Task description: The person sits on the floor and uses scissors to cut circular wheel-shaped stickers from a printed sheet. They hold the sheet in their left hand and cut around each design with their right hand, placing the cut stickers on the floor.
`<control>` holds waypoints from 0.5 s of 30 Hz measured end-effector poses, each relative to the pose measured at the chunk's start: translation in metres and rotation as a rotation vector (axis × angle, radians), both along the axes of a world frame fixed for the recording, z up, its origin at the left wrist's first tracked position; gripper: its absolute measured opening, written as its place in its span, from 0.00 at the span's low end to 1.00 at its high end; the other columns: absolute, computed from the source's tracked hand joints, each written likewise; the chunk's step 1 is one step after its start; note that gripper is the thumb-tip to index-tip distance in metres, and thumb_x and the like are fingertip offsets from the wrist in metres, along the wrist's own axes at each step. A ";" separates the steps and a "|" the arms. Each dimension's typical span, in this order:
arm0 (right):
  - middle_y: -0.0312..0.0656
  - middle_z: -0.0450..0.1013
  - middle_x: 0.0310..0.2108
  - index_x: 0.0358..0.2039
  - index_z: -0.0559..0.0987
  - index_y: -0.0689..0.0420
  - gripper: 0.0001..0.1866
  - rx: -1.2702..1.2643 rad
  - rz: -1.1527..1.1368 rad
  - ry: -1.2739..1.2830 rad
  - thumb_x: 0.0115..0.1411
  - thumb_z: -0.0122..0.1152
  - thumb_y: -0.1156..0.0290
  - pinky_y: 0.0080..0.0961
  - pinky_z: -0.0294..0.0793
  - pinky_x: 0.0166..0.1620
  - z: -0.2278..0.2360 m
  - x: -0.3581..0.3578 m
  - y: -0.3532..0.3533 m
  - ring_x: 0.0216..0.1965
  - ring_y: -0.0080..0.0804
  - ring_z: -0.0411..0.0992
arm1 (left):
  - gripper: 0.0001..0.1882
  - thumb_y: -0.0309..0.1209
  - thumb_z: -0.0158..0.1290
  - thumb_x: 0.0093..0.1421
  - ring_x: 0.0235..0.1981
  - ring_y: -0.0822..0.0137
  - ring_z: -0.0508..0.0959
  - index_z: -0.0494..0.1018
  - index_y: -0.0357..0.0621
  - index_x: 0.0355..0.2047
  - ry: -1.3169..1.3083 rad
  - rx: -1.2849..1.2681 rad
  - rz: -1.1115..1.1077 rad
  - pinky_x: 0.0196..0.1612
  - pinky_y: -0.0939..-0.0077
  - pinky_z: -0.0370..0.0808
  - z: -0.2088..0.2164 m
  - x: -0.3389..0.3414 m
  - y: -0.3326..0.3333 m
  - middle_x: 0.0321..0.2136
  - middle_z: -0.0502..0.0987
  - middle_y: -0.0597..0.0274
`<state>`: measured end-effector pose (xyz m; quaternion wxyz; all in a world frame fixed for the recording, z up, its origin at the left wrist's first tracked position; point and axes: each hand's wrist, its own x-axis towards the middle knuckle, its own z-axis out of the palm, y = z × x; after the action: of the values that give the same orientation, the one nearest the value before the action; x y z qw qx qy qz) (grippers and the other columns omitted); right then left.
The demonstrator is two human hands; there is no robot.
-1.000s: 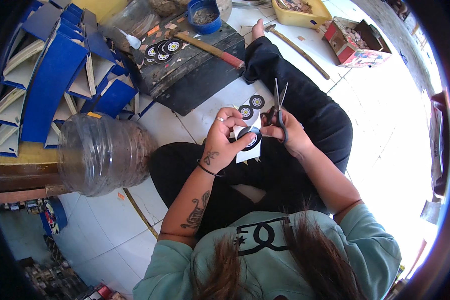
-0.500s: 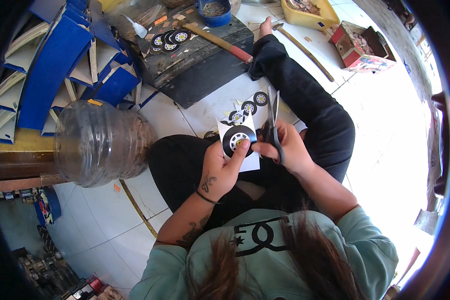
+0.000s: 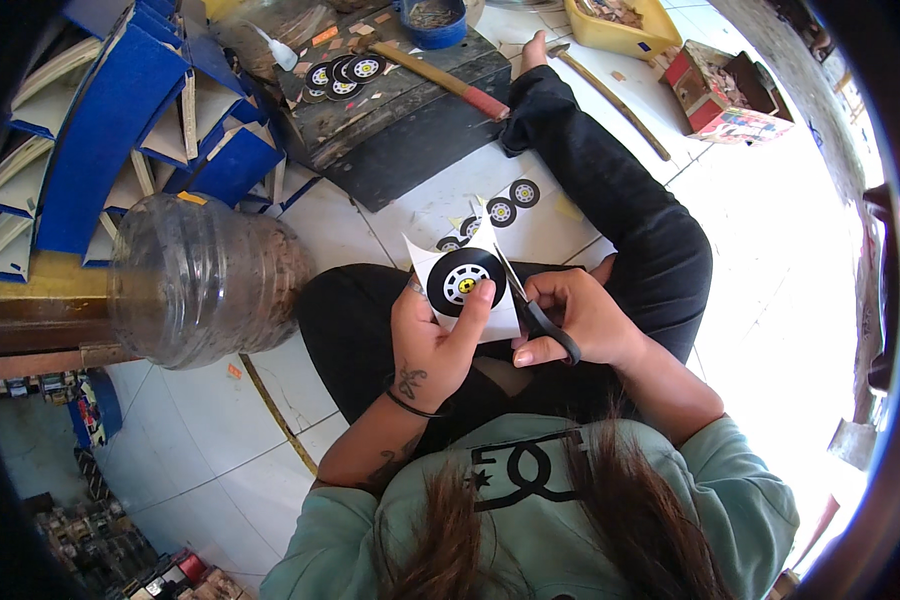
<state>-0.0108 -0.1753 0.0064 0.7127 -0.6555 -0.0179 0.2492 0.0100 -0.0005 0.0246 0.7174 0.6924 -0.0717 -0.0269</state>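
Between the thumb and fingers of my left hand (image 3: 438, 335) is a white paper piece (image 3: 490, 318) printed with a black wheel picture (image 3: 467, 284) with a white and yellow centre. Its upper edge is cut into curved points. My right hand (image 3: 580, 318) grips black-handled scissors (image 3: 542, 328), their blades at the right edge of the wheel picture. How far the blades are apart is hard to see. Beyond my hands, several cut-out paper wheels (image 3: 524, 194) lie on the tiled floor. More paper wheels (image 3: 344, 72) sit piled on a dark wooden block (image 3: 400, 150).
On the block rest a hammer (image 3: 440, 82) and a blue tub (image 3: 434, 24). Left are a big clear plastic bottle (image 3: 205, 280) and blue wedge-shaped pieces (image 3: 105, 140). Beyond my outstretched leg lie another hammer (image 3: 615, 100), a yellow basin (image 3: 625, 35) and a red box (image 3: 725, 95).
The scissors have come down from pointing up beside the paper to its right edge, handles now lower. The paper has shifted slightly left and tilted.
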 end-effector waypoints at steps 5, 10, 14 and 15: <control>0.34 0.70 0.16 0.20 0.73 0.61 0.24 -0.048 -0.001 -0.035 0.35 0.76 0.56 0.11 0.62 0.23 0.000 -0.001 0.003 0.18 0.16 0.66 | 0.07 0.27 0.52 0.57 0.25 0.78 0.72 0.71 0.35 0.31 0.038 0.031 -0.037 0.30 0.83 0.69 0.003 -0.002 0.006 0.25 0.75 0.65; 0.33 0.68 0.15 0.19 0.72 0.60 0.25 -0.070 -0.010 -0.073 0.34 0.76 0.55 0.12 0.60 0.22 0.001 0.001 0.002 0.17 0.16 0.64 | 0.10 0.32 0.49 0.60 0.26 0.78 0.73 0.72 0.35 0.31 0.055 0.007 -0.015 0.30 0.84 0.69 0.003 -0.001 0.003 0.25 0.76 0.64; 0.32 0.67 0.14 0.19 0.72 0.60 0.25 -0.053 0.004 -0.050 0.34 0.76 0.55 0.12 0.59 0.22 0.001 0.001 0.002 0.17 0.16 0.64 | 0.11 0.31 0.48 0.60 0.21 0.77 0.73 0.72 0.33 0.27 -0.082 0.144 0.041 0.26 0.82 0.68 0.002 -0.001 0.002 0.18 0.75 0.61; 0.32 0.67 0.14 0.18 0.72 0.60 0.25 -0.062 0.000 -0.049 0.34 0.76 0.55 0.12 0.59 0.21 0.001 0.001 0.003 0.17 0.16 0.63 | 0.11 0.30 0.49 0.59 0.21 0.76 0.73 0.72 0.33 0.27 -0.129 0.183 0.055 0.26 0.81 0.68 0.002 -0.001 0.002 0.18 0.75 0.60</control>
<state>-0.0097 -0.1726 0.0073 0.6914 -0.6832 -0.0278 0.2334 0.0089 0.0015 0.0265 0.6455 0.7570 -0.0962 0.0310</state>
